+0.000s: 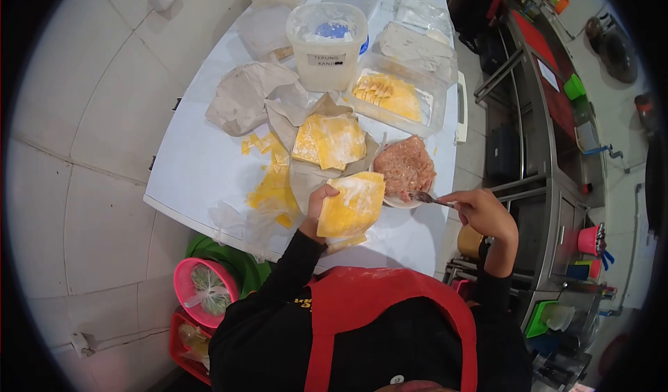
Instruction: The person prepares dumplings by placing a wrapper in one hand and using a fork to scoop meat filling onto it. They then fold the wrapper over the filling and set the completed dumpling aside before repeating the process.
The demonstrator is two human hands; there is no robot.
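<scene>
In my left hand (321,211) is a square yellow dough wrapper (351,204) dusted with flour, held flat with my thumb over its edge. My right hand (483,213) grips a fork (440,201) by the handle. Its tip touches the edge of a mound of minced meat (405,166) on a white plate (401,202). Beyond my left hand, a stack of floured yellow wrappers (330,141) lies on brown paper (282,122). Yellow dough scraps (273,186) are scattered to the left of that stack.
A labelled flour tub (325,68) stands behind the stack. Beside it, a clear container (435,117) holds folded yellow pieces (386,94). A crumpled plastic bag (240,225) lies by the table's near left edge. Below stands a pink bucket (182,287); steel counters (539,145) run along the right.
</scene>
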